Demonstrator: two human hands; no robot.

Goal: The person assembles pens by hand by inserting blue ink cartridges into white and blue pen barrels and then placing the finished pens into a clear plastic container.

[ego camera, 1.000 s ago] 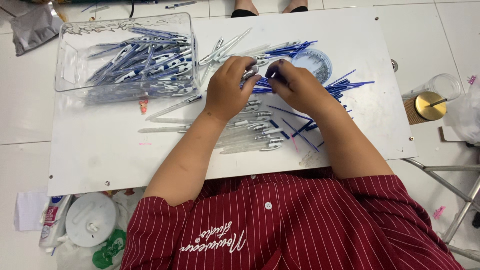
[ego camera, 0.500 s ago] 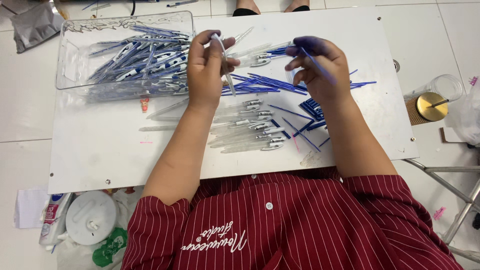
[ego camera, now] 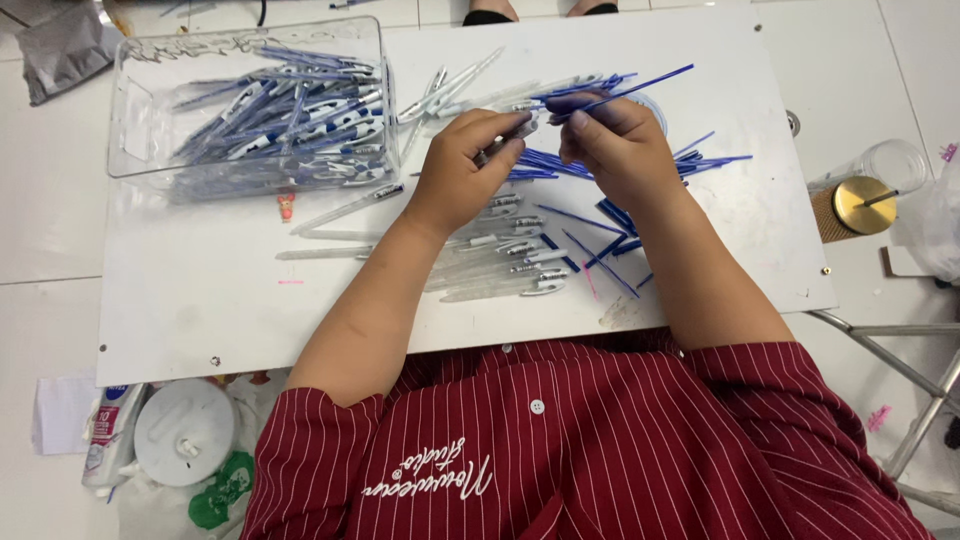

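Several clear pen barrels (ego camera: 500,265) lie in a loose row on the white tabletop (ego camera: 200,300) just in front of the person, between the forearms, with a few blue refills (ego camera: 590,250) scattered beside them. Beyond them, the left hand (ego camera: 460,175) pinches a clear pen barrel (ego camera: 508,135) at its fingertips, tilted toward the right hand (ego camera: 615,145). That hand grips a thin blue refill (ego camera: 625,90), its near end meeting the barrel's tip. Under both hands sits a heap of blue refills (ego camera: 545,165). Farther left, a clear plastic bin (ego camera: 130,150) holds finished pens (ego camera: 290,110).
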